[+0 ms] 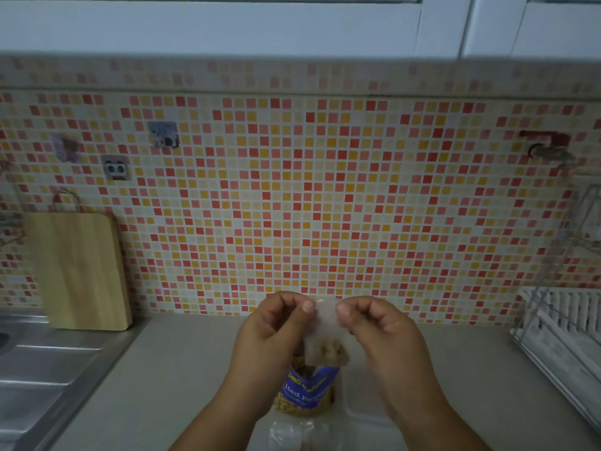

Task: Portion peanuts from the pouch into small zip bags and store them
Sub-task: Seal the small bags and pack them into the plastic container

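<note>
A small clear zip bag with a few peanuts at its bottom hangs in the air above the counter. My left hand pinches its top left corner and my right hand pinches its top right corner. Below them the peanut pouch, clear with a blue label, lies on the counter between my forearms, partly hidden by the bag. More clear plastic lies at the bottom edge of the view.
A wooden cutting board leans on the mosaic tile wall at left, beside a steel sink drainboard. A white dish rack stands at right. The grey counter stretches between them.
</note>
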